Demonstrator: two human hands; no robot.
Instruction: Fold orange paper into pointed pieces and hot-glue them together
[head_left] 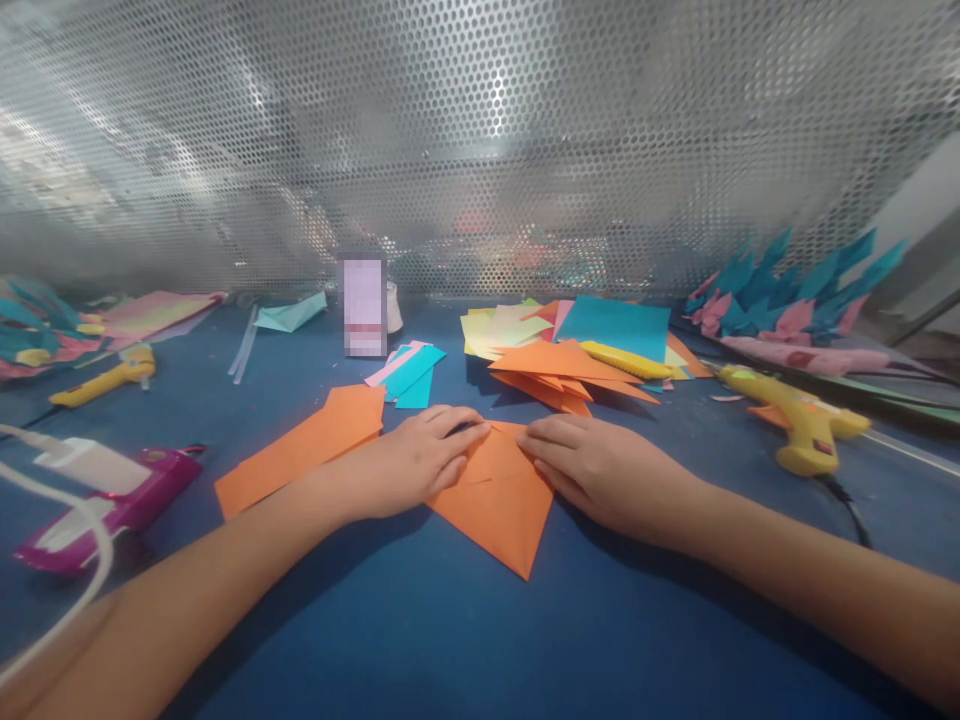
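A folded sheet of orange paper (506, 500) lies on the blue tabletop, one pointed corner towards me and crease lines near its far end. My left hand (427, 455) closes on its upper left edge, thumb and fingers bent over the paper. On the opposite edge my right hand (600, 465) does the same, its fingers held together at the upper right corner. The fingertips cover parts of both edges. Left of this paper, partly behind my left forearm, are orange paper strips (307, 450). Just beyond my right hand lies a pile of folded orange paper pieces (562, 362).
A yellow glue gun (806, 415) lies right, another (105, 378) far left. A purple power strip (154, 495) with a white charger and cable sits left. A phone (364, 305) stands before the perforated metal panel (480, 130). A yellow cutter (622, 360) rests on coloured paper.
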